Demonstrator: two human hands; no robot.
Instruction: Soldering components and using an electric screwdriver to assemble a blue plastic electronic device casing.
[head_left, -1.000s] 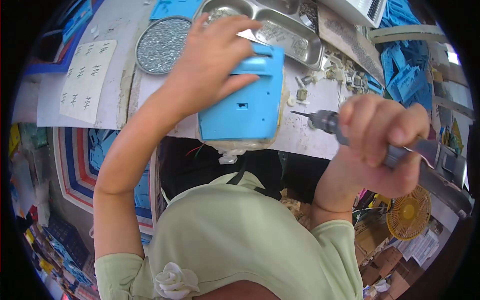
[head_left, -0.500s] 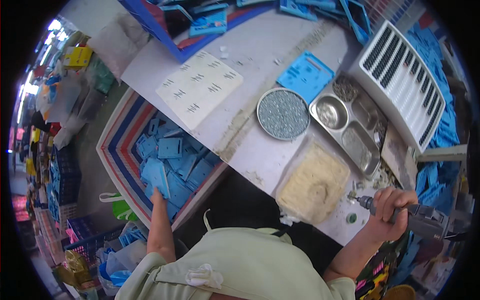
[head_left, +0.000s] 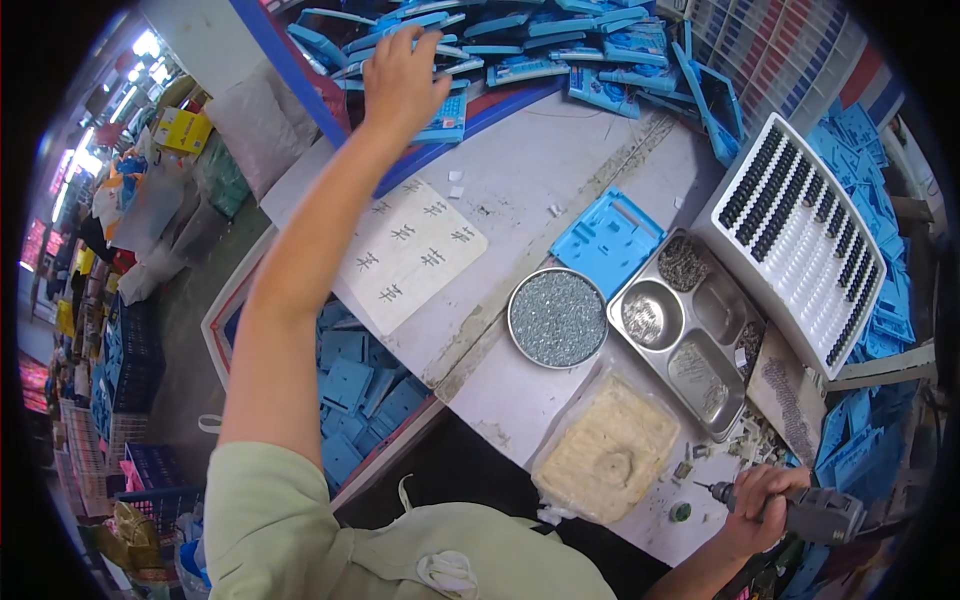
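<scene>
Left hand: bare, reaching over the upper left of the table; this hand has its fingers bent down among thin blue plastic casings, and I cannot tell whether it grasps one or has let go.
Blue casings: heaped in a blue-rimmed box with a reddish inside, at the table's far edge.
Right hand: this hand is clenched around a grey powered screwdriver.
Screwdriver: near the table's right side, thin bit pointing left toward the work pad.
Work pad: a yellowish, squarish block wrapped in clear plastic, bare on top.
Small parts: a round metal dish full of silvery pieces, just beside a compartmented steel tray.
Lone casing: one flat blue plastic panel behind the dish.
White rack: a tilted panel with rows of black pieces, right of the tray.
Pale sheet: a marked rectangle below the left hand's box.
</scene>
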